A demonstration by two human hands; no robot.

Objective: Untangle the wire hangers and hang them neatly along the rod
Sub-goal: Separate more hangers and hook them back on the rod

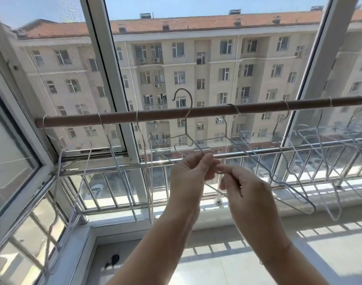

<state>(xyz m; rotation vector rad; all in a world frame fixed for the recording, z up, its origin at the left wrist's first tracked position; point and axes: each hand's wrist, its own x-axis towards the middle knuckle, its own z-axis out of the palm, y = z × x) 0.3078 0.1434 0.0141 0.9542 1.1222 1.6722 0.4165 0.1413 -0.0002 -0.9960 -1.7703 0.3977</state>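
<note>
Both hands, left hand (pixel 191 171) and right hand (pixel 244 185), pinch one wire hanger (pixel 188 138) below the rod (pixel 155 115); its hook is unhung.

A rod (pixel 155 115) runs left to right across the window (pixel 118 83). Hung wire hangers (pixel 114 157) hook over its left part, more hangers (pixel 311 161) over its right. Between the groups, both hands meet just near of the rod: left hand (pixel 188 173), right hand (pixel 243 188), pinching a loose hanger (pixel 188 128) whose hook rises above the rod. A railing (pixel 258 153) lies beyond and below.
</note>
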